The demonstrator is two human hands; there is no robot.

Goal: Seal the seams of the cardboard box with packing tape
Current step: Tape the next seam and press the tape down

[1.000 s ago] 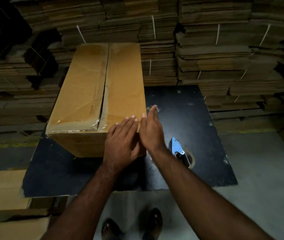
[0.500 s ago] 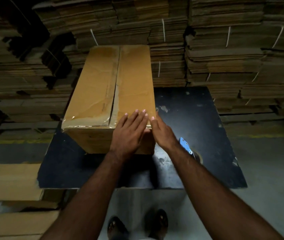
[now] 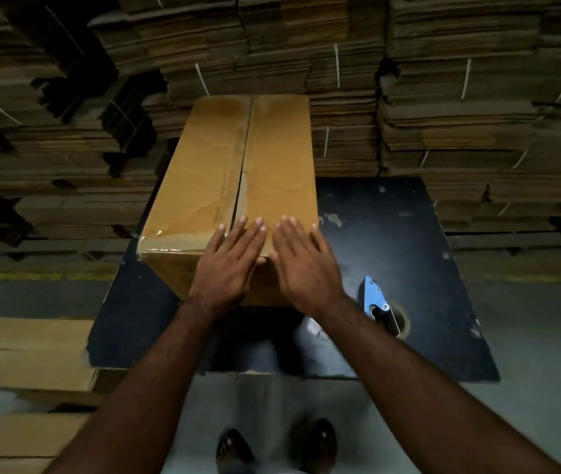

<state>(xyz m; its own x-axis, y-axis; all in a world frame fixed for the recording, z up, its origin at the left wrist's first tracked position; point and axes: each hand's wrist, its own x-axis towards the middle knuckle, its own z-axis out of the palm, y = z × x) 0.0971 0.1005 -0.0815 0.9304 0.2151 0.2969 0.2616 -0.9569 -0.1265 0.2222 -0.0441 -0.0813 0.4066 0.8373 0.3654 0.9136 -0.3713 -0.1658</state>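
No brand, label or readable writing is seen on any surface; a faint dark mark on the left flap of the cardboard box (image 3: 234,186) is too small to be read.

To the left of the box, flattened cartons (image 3: 29,354) are stacked on the floor beside the table. The box itself is stood on the black table (image 3: 409,254), toward the table's left side, with its long axis running away from the person. Its two top flaps are closed, and a centre seam (image 3: 244,155) is seen running lengthwise along the top. Clear packing tape (image 3: 162,246) is seen glinting along the near top edge of the box, wrinkled at the near left corner.

The left hand (image 3: 227,268) is laid flat over the near edge of the box, just right of the seam, with its fingers (image 3: 251,230) straight and spread on the top face. The right hand (image 3: 303,265) is laid beside it, at the near right corner of the box, its fingers (image 3: 289,230) likewise straight and open on the cardboard. Nothing is gripped by either hand.

To the right of the box, a blue tape dispenser (image 3: 376,301) is lain on the table, near the right wrist and apart from the box. Behind the box, bundled stacks of flat cardboard (image 3: 460,97) tied with white string are piled high.
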